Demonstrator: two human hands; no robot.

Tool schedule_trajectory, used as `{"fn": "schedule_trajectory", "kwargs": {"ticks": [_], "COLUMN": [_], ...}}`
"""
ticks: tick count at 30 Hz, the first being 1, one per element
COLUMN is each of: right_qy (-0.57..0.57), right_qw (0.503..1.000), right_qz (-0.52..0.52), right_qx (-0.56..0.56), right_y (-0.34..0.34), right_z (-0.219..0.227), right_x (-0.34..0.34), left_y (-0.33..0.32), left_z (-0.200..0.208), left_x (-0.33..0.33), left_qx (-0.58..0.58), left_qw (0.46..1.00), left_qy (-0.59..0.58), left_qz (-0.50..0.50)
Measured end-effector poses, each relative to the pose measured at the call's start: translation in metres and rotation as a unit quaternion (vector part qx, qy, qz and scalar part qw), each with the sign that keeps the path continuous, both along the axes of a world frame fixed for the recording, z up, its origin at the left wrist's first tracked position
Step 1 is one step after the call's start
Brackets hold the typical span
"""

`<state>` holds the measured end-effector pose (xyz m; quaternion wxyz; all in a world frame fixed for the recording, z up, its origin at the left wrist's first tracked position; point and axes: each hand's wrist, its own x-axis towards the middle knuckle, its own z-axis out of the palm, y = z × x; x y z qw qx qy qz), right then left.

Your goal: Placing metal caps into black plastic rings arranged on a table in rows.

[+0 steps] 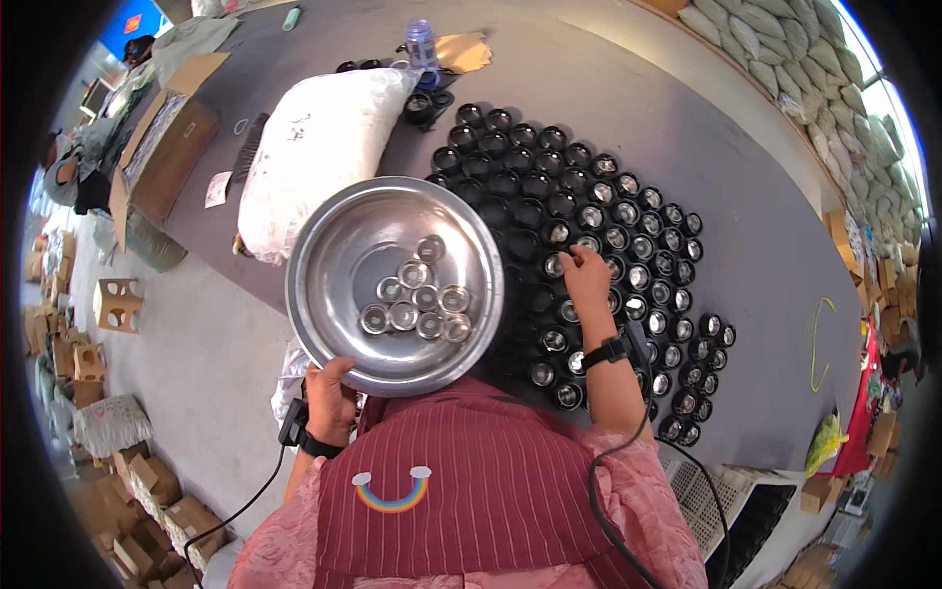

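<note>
My left hand grips the near rim of a wide, shiny metal basin, thumb over the edge. Several small round metal pieces lie loose inside it. To the right, my right hand reaches over rows of round black cups, its fingers pinched together at one cup. Whatever is between those fingertips is hidden. A shiny metal piece shows in the cup right beside them. Many cups on the right side hold such pieces, while those at the far left of the group look dark inside.
A full white sack lies behind the basin on the grey table. Beyond it are a clear purple-tinted jar and loose black parts. An opened cardboard box stands at left. Cables trail from both wrist straps.
</note>
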<state>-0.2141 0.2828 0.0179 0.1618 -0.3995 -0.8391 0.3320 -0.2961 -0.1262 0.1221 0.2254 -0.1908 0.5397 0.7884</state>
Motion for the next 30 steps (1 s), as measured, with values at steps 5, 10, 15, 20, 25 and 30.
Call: {"fn": "schedule_trajectory", "kwargs": {"ticks": [5,10,15,20,25,30], "right_qy": [0.201,0.127,-0.004,0.089,0.216,0.099], "right_qw": [0.953,0.926,0.923,0.951,0.97,0.993], "right_qz": [0.227,0.325,0.349,0.297,0.1,0.057], "right_qx": [-0.004,0.145,0.162,0.008,-0.048,-0.016], "right_y": [-0.071,-0.104,-0.109,-0.106,-0.047,0.027], "right_z": [0.058,0.074,0.056,0.057,0.037,0.008], "right_x": [-0.032,-0.058,-0.066,-0.052,-0.049,-0.035], "left_y": [0.004,0.008,0.01,0.01,0.024,0.029], "left_z": [-0.002,-0.01,-0.012,-0.02,-0.005,-0.008], "left_x": [0.005,0.005,0.005,0.005,-0.003,-0.014], "left_qx": [0.017,-0.025,-0.018,-0.002,0.007,-0.004], "left_qw": [0.999,0.997,0.996,0.998,0.999,0.999], "left_qy": [0.023,0.033,0.042,0.015,-0.02,-0.026], "left_qz": [-0.023,-0.063,-0.082,-0.064,-0.043,-0.041]}}
